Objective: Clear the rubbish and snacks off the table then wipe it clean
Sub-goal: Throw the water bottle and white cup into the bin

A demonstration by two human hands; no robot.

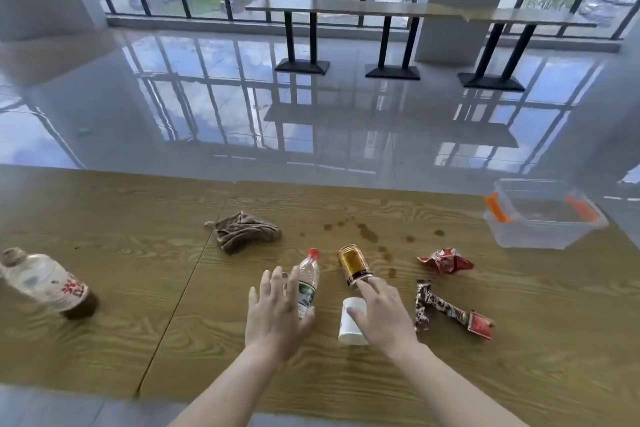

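On the wooden table [104, 340] a small clear water bottle with a red cap [309, 274] stands near the middle. My left hand [275, 315] is open right beside it, thumb touching its lower part. A gold can [354, 265] stands to its right, and a white paper cup [351, 321] lies on its side in front of the can. My right hand [381, 312] hovers open over the cup, a fingertip at the can's base. A brown cloth [244, 230] lies crumpled behind. Brown stains [367, 232] dot the tabletop.
A red crumpled wrapper [445, 261] and a long brown-and-red snack wrapper [446, 310] lie to the right. A clear plastic bin with orange clips [540, 218] sits at the far right. A large bottle with dark drink dregs [48, 282] lies at the left. Beyond the table are glossy floor and other tables.
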